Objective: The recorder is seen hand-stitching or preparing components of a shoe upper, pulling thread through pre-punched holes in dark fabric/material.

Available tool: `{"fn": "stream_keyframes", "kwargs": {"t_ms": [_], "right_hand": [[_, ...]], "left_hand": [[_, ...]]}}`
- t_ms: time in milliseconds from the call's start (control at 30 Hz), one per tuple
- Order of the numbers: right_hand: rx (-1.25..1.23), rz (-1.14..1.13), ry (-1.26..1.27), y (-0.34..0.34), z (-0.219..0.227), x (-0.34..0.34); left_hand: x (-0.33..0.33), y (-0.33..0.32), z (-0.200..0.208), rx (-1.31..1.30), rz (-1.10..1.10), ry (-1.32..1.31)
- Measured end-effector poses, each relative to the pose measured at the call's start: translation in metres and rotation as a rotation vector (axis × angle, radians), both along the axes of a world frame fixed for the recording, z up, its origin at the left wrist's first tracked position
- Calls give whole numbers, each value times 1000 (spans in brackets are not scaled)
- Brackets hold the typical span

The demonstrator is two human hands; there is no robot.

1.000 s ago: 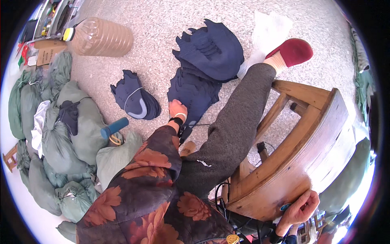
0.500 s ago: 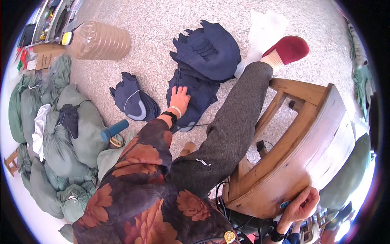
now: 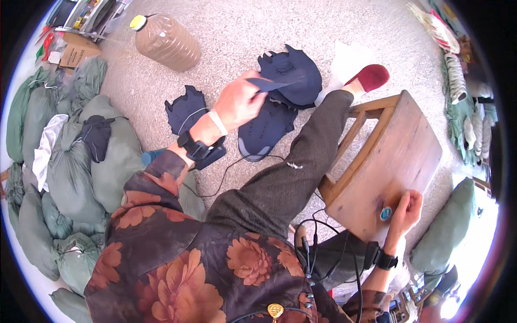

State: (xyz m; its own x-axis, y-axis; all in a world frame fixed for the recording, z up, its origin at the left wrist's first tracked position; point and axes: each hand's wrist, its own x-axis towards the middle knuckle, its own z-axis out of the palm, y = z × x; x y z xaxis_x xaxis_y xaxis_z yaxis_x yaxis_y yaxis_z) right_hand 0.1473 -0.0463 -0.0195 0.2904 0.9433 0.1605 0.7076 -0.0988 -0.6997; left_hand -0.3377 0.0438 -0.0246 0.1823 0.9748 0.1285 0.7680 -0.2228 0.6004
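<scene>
My left hand (image 3: 241,102) is raised over the floor, closed on the edge of a dark blue fabric shoe upper (image 3: 269,85), which is slightly blurred. Beneath it lie a stack of dark blue uppers with jagged edges (image 3: 296,78) and another pile with a grey curved band (image 3: 266,132). A bundle of uppers tied with a light cord (image 3: 186,107) is partly hidden behind my left wrist. My right hand (image 3: 406,212) rests on the wooden stool (image 3: 393,156) with its fingers curled in; nothing shows in it. A small round blue sticker (image 3: 385,213) is beside that hand.
Several stuffed green sacks (image 3: 116,156) crowd the left side, and another sack (image 3: 447,231) leans at the right. A large plastic jug (image 3: 169,43) and a cardboard box (image 3: 78,51) stand farther off. Black cables (image 3: 318,237) hang by my legs. My red shoe (image 3: 373,78) is beyond the stool.
My left hand has lifted off the lower pile, bringing one upper up with it. My right hand stays curled at the stool. The view has shifted.
</scene>
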Motion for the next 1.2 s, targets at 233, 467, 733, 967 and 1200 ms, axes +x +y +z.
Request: {"fn": "stream_keyframes", "kwargs": {"t_ms": [233,467,733,967,1200], "right_hand": [[6,-51,226,-66,22,-3],[-10,-178,370,-150,55,-2],[-12,-240,409,-196,48,5],[-31,-244,443,-203,44,2],[-63,-301,1265,-171,74,-6]], "left_hand": [[167,-34,81,549,-411,-56],[267,-118,23,378,-705,27],[262,-137,33,254,-763,23],[216,-124,50,369,-745,-101],[241,-99,51,254,-676,-189]]}}
